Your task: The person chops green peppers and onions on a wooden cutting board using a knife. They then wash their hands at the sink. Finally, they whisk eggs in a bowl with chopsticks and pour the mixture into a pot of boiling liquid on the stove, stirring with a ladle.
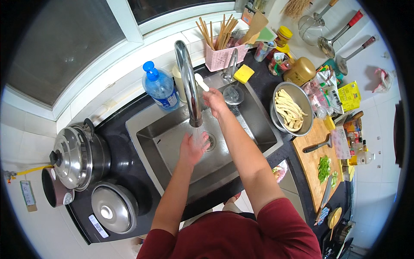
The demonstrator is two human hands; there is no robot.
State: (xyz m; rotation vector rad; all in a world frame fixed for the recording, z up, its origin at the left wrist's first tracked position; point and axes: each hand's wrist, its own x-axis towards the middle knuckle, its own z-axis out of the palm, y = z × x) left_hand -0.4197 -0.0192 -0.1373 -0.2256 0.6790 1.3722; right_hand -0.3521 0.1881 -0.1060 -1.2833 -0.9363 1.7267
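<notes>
A tall chrome faucet (186, 82) arches over the steel sink (172, 168), with water running from its spout. Under the stream is my left hand (194, 147), palm up, its fingers apart and holding nothing. My right hand (214, 101) reaches past the spout to the white faucet handle (201, 82), its curled fingers at the handle's lower end. A clear round bowl or lid (233, 95) rests in the sink's far right corner, beyond my right hand. The drain (210, 141) shows beside my left hand.
Left of the sink stand a steel pot (71, 157) and a lidded pan (113, 208). Behind it are a blue bottle (160, 88), a pink chopstick basket (220, 58) and a yellow sponge (244, 74). Rightward sit a bowl of mushrooms (291, 108) and a cutting board (310, 159) with a knife (324, 196).
</notes>
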